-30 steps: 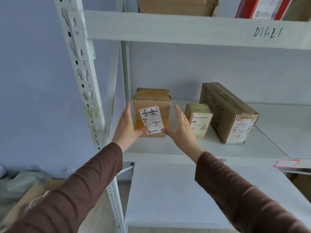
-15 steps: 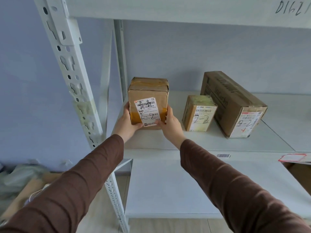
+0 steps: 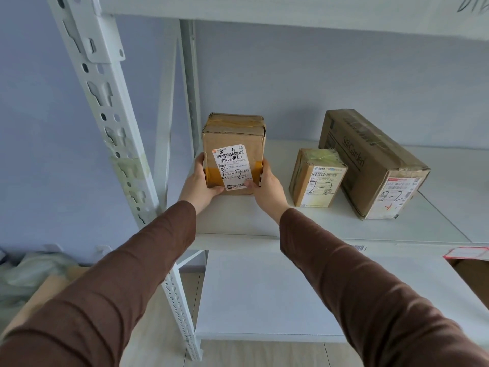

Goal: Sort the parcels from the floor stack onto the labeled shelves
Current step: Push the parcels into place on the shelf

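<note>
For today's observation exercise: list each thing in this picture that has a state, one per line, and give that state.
Taped parcel: upright on the shelf, held on both sides.
Left hand: gripping the parcel's left side.
Right hand: gripping its right side, thumb on the label.
Small parcel: standing free, sealed, marked 2-2.
Long parcel: lying flat, sealed, untouched.

Handwritten "2-2" marks the held parcel's label [image 3: 232, 166], the small box [image 3: 316, 178] and the long "SilkGarden" carton [image 3: 370, 160].
</note>
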The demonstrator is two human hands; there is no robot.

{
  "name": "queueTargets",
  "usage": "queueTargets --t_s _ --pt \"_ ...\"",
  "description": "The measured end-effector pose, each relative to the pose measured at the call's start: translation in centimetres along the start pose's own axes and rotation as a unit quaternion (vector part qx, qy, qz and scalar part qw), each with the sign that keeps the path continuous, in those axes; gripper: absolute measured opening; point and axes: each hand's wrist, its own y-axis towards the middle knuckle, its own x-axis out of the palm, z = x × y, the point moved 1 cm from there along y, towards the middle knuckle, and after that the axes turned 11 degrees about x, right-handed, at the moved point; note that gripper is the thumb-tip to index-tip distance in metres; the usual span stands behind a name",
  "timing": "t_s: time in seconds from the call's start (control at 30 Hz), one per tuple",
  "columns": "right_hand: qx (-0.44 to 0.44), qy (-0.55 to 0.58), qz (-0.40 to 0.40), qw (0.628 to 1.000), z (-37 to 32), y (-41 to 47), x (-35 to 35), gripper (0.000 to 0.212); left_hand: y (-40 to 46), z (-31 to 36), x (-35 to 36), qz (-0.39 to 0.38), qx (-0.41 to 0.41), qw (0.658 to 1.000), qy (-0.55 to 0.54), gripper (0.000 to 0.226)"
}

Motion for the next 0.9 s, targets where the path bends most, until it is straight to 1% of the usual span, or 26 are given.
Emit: queueTargets --t_s 0.1,0.2,0.3,0.37,0.43,0.5,0.57,0.63,0.67,0.77,0.9 --pt "0.002 0.003 0.005 1.000 0.1 -0.6 -0.4 0.080 -1.0 0.2 0.0 0.019 0.004 1.000 -0.015 0.103" --pt "-0.035 -0.006 0.048 0.998 0.4 -2.2 -1.2 0.081 -3.1 1.2 0.2 0.094 0.013 0.995 -0.032 0.100" --pt "-0.117 -0.030 0.104 0.987 1.4 -4.7 -2.6 0.075 -5.5 3.2 0.9 0.156 0.098 0.982 -0.038 0.091" --pt "-0.165 -0.041 0.139 0.975 2.3 -6.2 -3.9 0.067 -6.6 4.7 1.7 0.175 0.161 0.971 -0.027 0.087" --pt "-0.195 -0.041 0.172 0.965 3.3 -7.5 -5.3 0.060 -7.1 6.3 2.8 0.178 0.197 0.964 -0.019 0.083" --pt "-0.199 -0.030 0.202 0.958 4.7 -8.3 -6.8 0.055 -7.2 7.8 4.2 0.155 0.210 0.965 -0.035 0.079" --pt "-0.191 -0.017 0.239 0.952 6.2 -8.9 -8.2 0.053 -7.0 8.9 6.0 0.115 0.218 0.968 -0.044 0.074" --pt "-0.156 0.008 0.262 0.952 7.7 -9.0 -9.5 0.057 -6.6 9.7 8.0 0.069 0.212 0.974 -0.044 0.071" --pt "-0.131 0.023 0.262 0.956 8.4 -8.8 -10.1 0.060 -6.2 9.9 9.1 0.044 0.200 0.978 -0.048 0.072" --pt "-0.049 0.047 0.227 0.971 10.2 -7.3 -11.3 0.070 -5.1 10.7 12.2 -0.018 0.169 0.984 -0.051 0.080" --pt "0.059 0.065 0.140 0.986 11.0 -4.3 -12.1 0.080 -3.3 11.3 14.6 -0.065 0.113 0.990 -0.048 0.086"
